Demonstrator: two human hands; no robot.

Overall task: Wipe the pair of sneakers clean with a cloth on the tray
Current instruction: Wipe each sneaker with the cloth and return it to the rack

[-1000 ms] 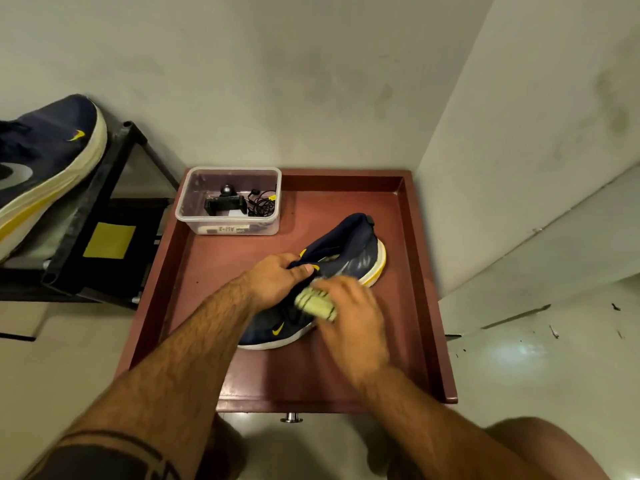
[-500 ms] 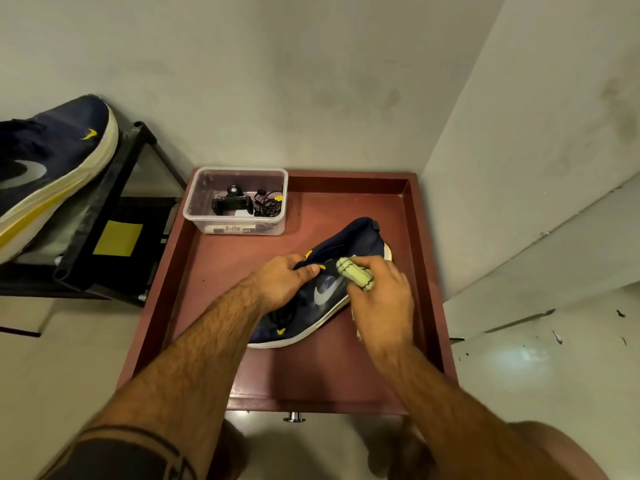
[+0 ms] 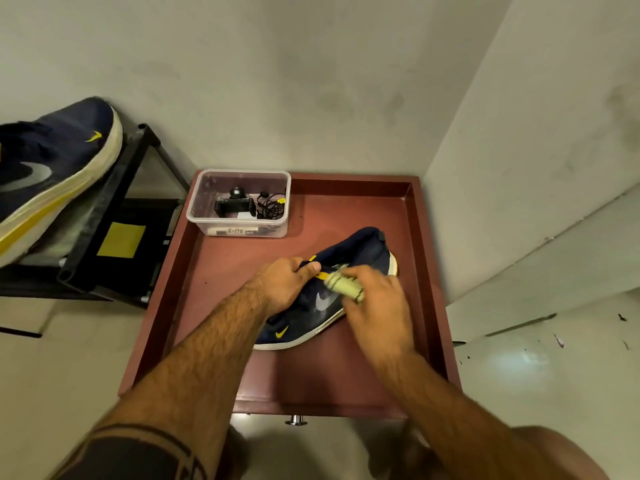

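One dark blue sneaker point(image 3: 346, 271) is being kept on the red tray point(image 3: 420, 258), a little right of the middle, and it is being held on its side so that its white sole is facing the near right. Its collar is being gripped by the left hand point(image 3: 284, 282), with the fingers curled round the edge. A rolled pale green cloth point(image 3: 344, 285) is being squeezed in the right hand point(image 3: 375, 306) and is being pressed onto the side of the sneaker, just above the grey tick mark. The long line of the sneaker is being laid on a slant across the tray: the toe is being pointed to the near left, toward the person, and the heel is being pointed to the far right corner. A few things could go wrong. If the cloth is being pushed too hard toward the heel, the sneaker could be slid toward the right wall of the tray or twisted out of the left hand. The cloth is bunched small, so spots could be missed. The clear box point(image 3: 239, 206) of small black things is being left near the far left corner, and it could be bumped if the sneaker is swung round. The other sneaker point(image 3: 52, 171) is being left on a black rack point(image 3: 114, 209) well to the left, not yet on the tray, so it could be forgotten.
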